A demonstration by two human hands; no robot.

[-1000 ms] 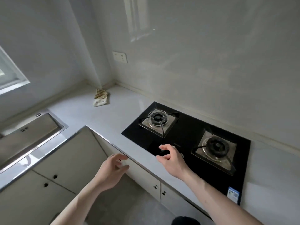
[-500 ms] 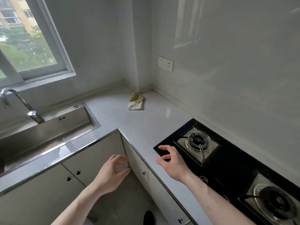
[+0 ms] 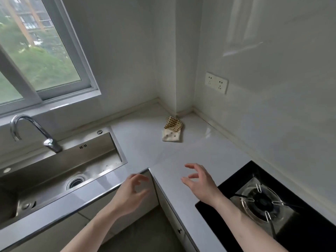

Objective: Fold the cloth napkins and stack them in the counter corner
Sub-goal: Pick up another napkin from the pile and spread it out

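Over the last second the view swung from the hob to the desk (image 3: 209, 160) corner; folded napkins (image 3: 172, 131) lay upper centre, left hand (image 3: 133, 191) and right hand (image 3: 198, 182) released, holding nothing, suggesting stacking done.

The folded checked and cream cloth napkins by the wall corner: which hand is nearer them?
Right. The right hand hovers over the white counter, below the napkins. The left hand hangs off the counter's inner corner, farther away.

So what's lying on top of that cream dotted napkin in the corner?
A yellow checked napkin lies on the far part of the cream dotted napkin, leaving its near part bare. Whatever is beneath the pair, against the counter, is covered.
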